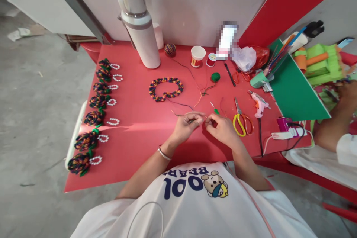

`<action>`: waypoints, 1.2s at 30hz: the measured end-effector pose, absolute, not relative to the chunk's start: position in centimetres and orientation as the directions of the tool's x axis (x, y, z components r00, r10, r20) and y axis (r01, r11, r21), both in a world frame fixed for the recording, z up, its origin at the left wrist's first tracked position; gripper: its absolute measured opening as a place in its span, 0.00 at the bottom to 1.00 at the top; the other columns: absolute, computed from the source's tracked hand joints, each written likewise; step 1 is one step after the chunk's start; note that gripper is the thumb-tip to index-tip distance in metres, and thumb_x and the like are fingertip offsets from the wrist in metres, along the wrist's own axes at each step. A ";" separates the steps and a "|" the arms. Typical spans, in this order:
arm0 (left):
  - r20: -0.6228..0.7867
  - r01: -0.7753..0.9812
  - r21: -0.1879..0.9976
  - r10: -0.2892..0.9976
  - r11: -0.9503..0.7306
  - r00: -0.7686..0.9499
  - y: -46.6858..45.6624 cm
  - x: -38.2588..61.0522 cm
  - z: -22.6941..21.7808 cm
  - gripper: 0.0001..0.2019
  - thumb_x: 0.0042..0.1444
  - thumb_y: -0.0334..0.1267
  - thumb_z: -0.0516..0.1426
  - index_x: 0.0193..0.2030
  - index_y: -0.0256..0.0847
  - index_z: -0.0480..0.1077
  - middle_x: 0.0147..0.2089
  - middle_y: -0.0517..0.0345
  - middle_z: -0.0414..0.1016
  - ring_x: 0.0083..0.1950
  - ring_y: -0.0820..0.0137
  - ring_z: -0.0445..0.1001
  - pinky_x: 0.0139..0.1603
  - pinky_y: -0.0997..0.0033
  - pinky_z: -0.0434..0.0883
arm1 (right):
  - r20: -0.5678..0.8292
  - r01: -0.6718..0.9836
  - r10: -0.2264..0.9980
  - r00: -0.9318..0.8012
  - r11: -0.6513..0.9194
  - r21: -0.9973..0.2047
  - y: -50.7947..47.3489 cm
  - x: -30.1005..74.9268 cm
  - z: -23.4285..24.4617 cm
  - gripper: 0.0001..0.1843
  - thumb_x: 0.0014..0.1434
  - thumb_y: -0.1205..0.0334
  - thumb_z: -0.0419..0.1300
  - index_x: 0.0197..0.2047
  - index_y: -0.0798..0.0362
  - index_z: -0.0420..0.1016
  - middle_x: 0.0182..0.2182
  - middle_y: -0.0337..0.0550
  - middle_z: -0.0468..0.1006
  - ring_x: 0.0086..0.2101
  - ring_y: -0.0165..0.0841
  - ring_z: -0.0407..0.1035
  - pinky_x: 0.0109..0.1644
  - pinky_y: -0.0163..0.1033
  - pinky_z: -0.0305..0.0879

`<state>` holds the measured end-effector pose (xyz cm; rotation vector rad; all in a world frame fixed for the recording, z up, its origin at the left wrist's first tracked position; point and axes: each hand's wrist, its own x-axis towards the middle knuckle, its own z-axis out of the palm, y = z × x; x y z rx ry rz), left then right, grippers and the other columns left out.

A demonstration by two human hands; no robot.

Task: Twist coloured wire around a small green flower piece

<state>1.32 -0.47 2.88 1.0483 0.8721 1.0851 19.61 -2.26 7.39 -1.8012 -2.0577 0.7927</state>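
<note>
My left hand (185, 127) and my right hand (221, 128) meet over the near middle of the red table (134, 148). Both are pinched on a thin strand of yarn (195, 121) stretched between them. A bangle sits on my left wrist. A green-handled crochet hook (214, 109) lies just beyond my right hand. Farther back lies a multicoloured heart-shaped crochet piece (166, 89), with yarn trailing from it toward my hands.
Several crochet flowers with pearl loops (96, 117) line the table's left edge. A white flask (139, 22), paper cup (197, 56), yarn balls (170, 49), yellow scissors (240, 122) and glue gun (258, 104) stand around. Another person's arm (334, 119) works at the right beside green paper (295, 81).
</note>
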 end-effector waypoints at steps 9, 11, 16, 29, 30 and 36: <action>-0.191 -0.454 0.853 0.964 0.256 0.184 -0.5 1.5 2.4 0.15 0.50 0.49 0.71 0.30 0.37 0.79 0.35 0.54 0.79 0.26 0.77 0.67 0.27 0.75 0.66 | 0.029 0.666 0.962 -0.271 0.209 -0.716 -1.7 18.5 5.8 0.10 0.69 0.58 0.59 0.39 0.49 0.81 0.37 0.44 0.83 0.38 0.36 0.77 0.43 0.39 0.70; -0.261 -0.477 0.823 0.952 0.307 0.163 -0.5 1.5 2.4 0.16 0.50 0.48 0.71 0.30 0.36 0.78 0.42 0.52 0.80 0.22 0.83 0.59 0.20 0.77 0.56 | 0.043 0.660 0.975 -0.219 0.180 -0.729 -1.6 18.8 5.5 0.10 0.69 0.59 0.58 0.38 0.49 0.81 0.38 0.45 0.84 0.40 0.38 0.79 0.46 0.41 0.73; -0.304 -0.469 0.805 0.932 0.363 0.199 -0.5 1.5 2.4 0.17 0.50 0.49 0.71 0.32 0.35 0.79 0.54 0.46 0.78 0.20 0.88 0.55 0.16 0.77 0.47 | 0.002 0.461 1.000 -0.030 0.016 -0.887 -1.5 19.3 5.9 0.13 0.71 0.57 0.56 0.47 0.48 0.82 0.37 0.44 0.86 0.35 0.37 0.81 0.43 0.41 0.79; -0.324 -0.427 0.799 0.901 0.423 0.287 -0.4 1.4 2.8 0.27 0.46 0.59 0.72 0.40 0.35 0.80 0.19 0.69 0.58 0.16 0.83 0.49 0.17 0.77 0.47 | 0.222 0.480 0.971 -0.087 0.236 -0.845 -0.3 17.8 6.1 0.10 0.64 0.53 0.67 0.34 0.47 0.85 0.28 0.38 0.71 0.29 0.31 0.66 0.35 0.37 0.68; -0.321 -0.441 0.787 0.897 0.432 0.304 -0.4 1.5 2.9 0.28 0.49 0.62 0.69 0.40 0.35 0.80 0.17 0.72 0.53 0.16 0.83 0.47 0.17 0.78 0.46 | 0.206 0.489 0.977 -0.063 0.210 -0.847 -0.3 17.8 6.1 0.11 0.64 0.53 0.67 0.32 0.48 0.84 0.28 0.38 0.70 0.29 0.31 0.65 0.35 0.37 0.67; -0.296 -0.392 0.848 0.933 0.356 0.207 -0.8 2.1 4.1 0.27 0.49 0.63 0.68 0.34 0.36 0.78 0.21 0.62 0.69 0.17 0.82 0.52 0.17 0.78 0.51 | 0.166 0.438 0.986 -0.009 0.153 -0.886 -0.8 17.7 6.4 0.14 0.65 0.53 0.64 0.30 0.51 0.79 0.28 0.38 0.70 0.29 0.30 0.63 0.34 0.36 0.64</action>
